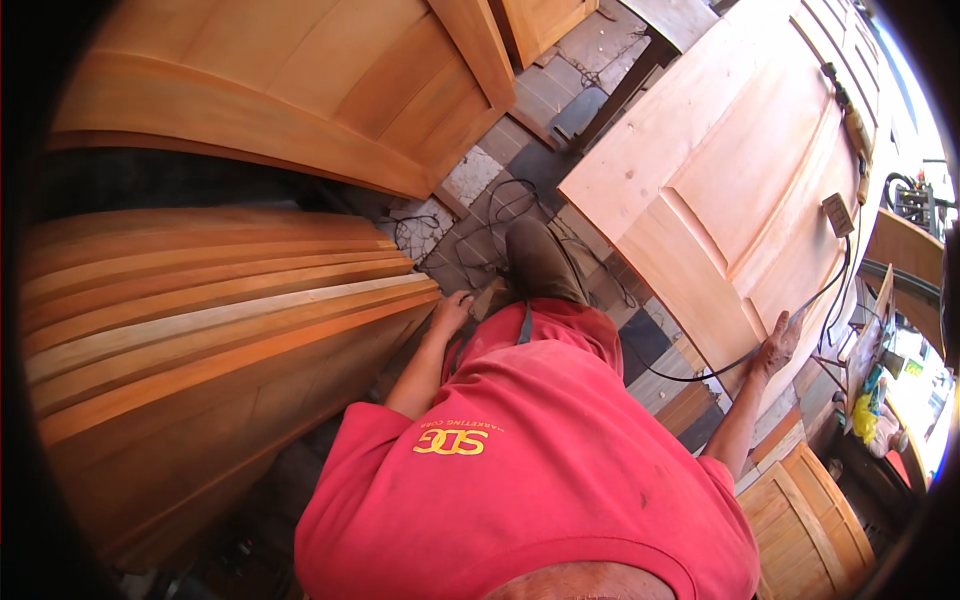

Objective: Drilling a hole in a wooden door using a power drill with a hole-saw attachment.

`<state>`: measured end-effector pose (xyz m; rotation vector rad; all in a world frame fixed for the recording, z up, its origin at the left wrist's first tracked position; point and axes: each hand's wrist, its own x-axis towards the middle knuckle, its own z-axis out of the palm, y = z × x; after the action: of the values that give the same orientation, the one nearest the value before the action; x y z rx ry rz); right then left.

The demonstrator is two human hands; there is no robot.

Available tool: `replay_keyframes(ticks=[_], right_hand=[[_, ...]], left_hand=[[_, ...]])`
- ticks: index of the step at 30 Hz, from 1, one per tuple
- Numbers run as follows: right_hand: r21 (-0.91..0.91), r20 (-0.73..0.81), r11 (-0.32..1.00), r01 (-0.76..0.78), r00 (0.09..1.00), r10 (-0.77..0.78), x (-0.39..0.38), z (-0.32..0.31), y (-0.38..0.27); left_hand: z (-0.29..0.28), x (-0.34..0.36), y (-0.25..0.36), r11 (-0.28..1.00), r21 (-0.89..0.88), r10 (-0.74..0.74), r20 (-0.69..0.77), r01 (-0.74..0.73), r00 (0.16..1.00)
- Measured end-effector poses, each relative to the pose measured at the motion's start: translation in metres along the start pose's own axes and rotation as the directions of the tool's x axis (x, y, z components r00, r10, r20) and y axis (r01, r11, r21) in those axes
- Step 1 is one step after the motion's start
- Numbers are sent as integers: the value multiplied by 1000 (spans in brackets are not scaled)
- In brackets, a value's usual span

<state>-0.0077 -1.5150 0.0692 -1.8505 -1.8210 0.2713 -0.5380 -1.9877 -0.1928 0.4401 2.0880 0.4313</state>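
Below me, my left hand (452,310) hangs with loosely bent fingers beside the near ends of a thick stack of wooden door panels (200,350) standing on edge at left. My right hand (775,348) lies with extended fingers at the lower part of a pale, unfinished panelled door (690,150), where a black cable (720,373) crosses; whether it holds the cable is unclear. On that door sit a small block-like tool (836,214) and a long tool (856,133) at the far edge.
A varnished door (280,80) stands upper left, and another panelled piece (800,520) is lower right. Cords (515,185) trail over the patchwork floor (470,175) around my leg (540,255). Cluttered items, including a yellow bag (865,415), are at far right.
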Motion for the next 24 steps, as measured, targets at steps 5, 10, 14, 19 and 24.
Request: replay_keyframes(ticks=[5, 10, 14, 19, 24], right_hand=[[-3, -34, 999, 32, 999, -32, -1, 1, 1], [96, -78, 995, -25, 996, 32, -4, -4, 17], [93, -144, 991, -92, 984, 104, 1, -4, 39], [92, -152, 977, -195, 966, 207, 1, 6, 73], [453, -176, 830, -324, 881, 440, 31, -7, 101]], left_hand=[[-19, 25, -50, 996, 92, -5, -16, 7, 1000], [-43, 42, -52, 998, 62, -11, -14, 12, 1000], [-108, 87, 19, 999, 43, 33, -60, -30, 998], [-254, 208, 228, 847, 246, 526, -275, -470, 805], [-376, 313, 472, 323, 636, 937, -112, -701, 331]])
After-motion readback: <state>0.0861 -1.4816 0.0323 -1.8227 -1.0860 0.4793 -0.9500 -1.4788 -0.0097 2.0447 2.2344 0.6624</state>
